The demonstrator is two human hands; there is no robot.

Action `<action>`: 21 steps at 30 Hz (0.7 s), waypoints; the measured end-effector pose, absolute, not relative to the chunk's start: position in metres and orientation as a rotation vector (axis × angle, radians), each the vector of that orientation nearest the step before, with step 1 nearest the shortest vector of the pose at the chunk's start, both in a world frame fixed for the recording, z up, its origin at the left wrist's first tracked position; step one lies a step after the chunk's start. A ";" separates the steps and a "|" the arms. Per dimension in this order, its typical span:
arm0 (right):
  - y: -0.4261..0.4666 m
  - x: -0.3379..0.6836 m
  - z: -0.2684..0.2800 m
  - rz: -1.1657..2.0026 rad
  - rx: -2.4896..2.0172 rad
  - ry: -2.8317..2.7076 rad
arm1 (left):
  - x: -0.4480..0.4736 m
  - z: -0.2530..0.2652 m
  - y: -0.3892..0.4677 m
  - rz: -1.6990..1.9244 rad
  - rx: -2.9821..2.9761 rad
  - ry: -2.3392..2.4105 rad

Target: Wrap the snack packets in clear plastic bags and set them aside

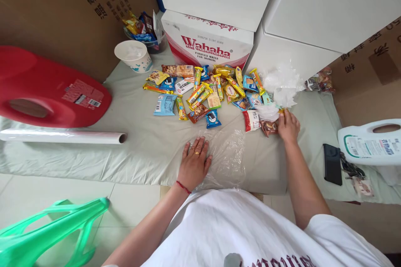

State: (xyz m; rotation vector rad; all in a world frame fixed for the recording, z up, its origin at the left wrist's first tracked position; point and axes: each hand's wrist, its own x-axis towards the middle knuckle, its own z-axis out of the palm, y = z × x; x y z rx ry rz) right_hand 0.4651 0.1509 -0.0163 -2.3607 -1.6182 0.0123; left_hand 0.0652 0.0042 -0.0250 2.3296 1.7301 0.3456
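Observation:
My left hand [194,162] lies flat with fingers stretched out on a thin clear plastic bag [230,154] spread over the cloth. At the right end of a snack pile, my right hand [288,125] has its fingers closed at a small yellow packet [282,111], mostly hidden by the fingertips. Beside these fingers are crumpled white plastic [267,112], a brown wrapped snack [269,128] and a red-and-white packet [251,120]. Several small wrapped snacks [214,99] lie jumbled to the left, including a light blue packet [164,104] and a dark blue one [213,119].
Behind the snacks stands a Wahaha carton [208,44]. A paper cup [134,56], red jug [53,91] and plastic-wrap roll [62,136] are at left; clear plastic bags [283,81], a phone [332,164] and white detergent bottle [371,144] at right. A green stool [59,229] stands below.

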 end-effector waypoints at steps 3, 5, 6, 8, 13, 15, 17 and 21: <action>0.141 0.418 -0.023 -0.053 -2.440 -1.427 | 0.066 -0.025 0.004 0.349 2.321 1.746; 0.144 0.386 -0.025 -0.039 -2.430 -1.344 | 0.067 -0.025 0.004 0.342 2.328 1.755; 0.149 0.371 -0.026 -0.032 -2.413 -1.306 | 0.067 -0.025 0.004 0.338 2.335 1.755; 0.163 0.343 -0.027 -0.016 -2.372 -1.251 | 0.067 -0.025 0.004 0.326 2.345 1.756; 0.191 0.313 -0.018 0.103 -2.328 -1.328 | 0.068 -0.024 0.004 0.306 2.343 1.767; 0.191 0.318 -0.008 0.092 -2.256 -1.382 | 0.068 -0.024 0.003 0.306 2.343 1.767; 0.186 0.324 0.004 0.032 -2.121 -1.454 | 0.068 -0.025 0.003 0.302 2.349 1.761; 0.178 0.313 0.024 0.105 -1.862 -1.865 | 0.067 -0.026 0.003 0.301 2.349 1.763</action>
